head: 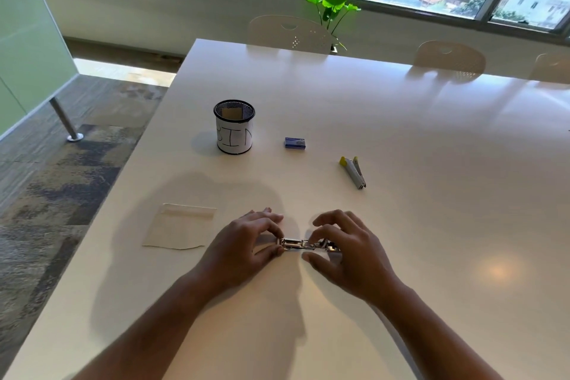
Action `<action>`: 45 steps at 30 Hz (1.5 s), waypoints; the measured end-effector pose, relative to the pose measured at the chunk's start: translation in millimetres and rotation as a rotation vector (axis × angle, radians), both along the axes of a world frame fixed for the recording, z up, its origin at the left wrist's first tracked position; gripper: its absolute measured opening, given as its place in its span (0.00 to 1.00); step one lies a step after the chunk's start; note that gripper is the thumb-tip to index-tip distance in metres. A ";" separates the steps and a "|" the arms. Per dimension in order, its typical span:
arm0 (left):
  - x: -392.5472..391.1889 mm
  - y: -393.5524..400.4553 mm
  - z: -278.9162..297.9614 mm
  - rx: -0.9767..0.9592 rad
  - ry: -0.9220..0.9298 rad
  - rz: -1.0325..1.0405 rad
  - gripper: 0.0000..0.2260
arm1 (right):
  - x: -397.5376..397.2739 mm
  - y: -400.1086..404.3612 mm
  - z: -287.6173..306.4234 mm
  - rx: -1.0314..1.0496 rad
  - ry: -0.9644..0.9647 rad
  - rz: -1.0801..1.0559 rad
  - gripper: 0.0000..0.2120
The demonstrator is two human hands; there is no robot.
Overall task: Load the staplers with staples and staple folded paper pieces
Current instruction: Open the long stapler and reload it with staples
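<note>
A small metal stapler (297, 244) lies across the near middle of the white table (431, 225), its shiny staple channel showing. My left hand (246, 244) pinches its left end between thumb and fingers. My right hand (342, 250) grips its right end with curled fingers, hiding that part. A folded cream paper piece (180, 227) lies flat to the left of my left hand. A second stapler (354, 171), white and grey with yellow ends, lies farther right. A small blue staple box (295, 143) sits beyond the hands.
A black mesh cup (234, 126) wrapped in a white handwritten label stands at the left back, with a paper piece inside. Chairs (290, 31) and a green plant (333, 9) stand beyond the table's far edge. The table's left edge drops to carpet.
</note>
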State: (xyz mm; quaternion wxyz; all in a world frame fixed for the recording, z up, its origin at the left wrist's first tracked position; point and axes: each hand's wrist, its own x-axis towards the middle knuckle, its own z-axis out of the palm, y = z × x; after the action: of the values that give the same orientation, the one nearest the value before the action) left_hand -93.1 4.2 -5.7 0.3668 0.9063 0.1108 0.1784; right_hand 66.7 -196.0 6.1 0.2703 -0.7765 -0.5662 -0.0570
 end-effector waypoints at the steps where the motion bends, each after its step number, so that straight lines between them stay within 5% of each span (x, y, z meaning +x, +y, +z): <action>1: -0.2 -0.2 0.2 0.006 0.002 0.002 0.09 | -0.7 0.4 -1.0 -0.004 -0.030 -0.007 0.13; 29: 1.0 1.0 -2.6 0.025 0.018 -0.008 0.10 | -21.3 28.6 -3.5 -0.044 -0.011 0.062 0.19; 38: 0.4 0.5 -2.0 0.016 0.001 0.010 0.09 | -4.1 18.1 1.4 0.296 0.316 -0.107 0.09; 45: 0.8 0.4 -1.7 0.010 -0.004 0.010 0.10 | -0.9 17.9 -5.0 0.204 0.349 -0.126 0.09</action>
State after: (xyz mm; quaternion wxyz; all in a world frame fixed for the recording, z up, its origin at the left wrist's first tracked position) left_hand -92.2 4.6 -7.4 0.3613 0.9073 0.1137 0.1827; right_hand 65.8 -178.1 1.1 0.4374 -0.7771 -0.4525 0.0043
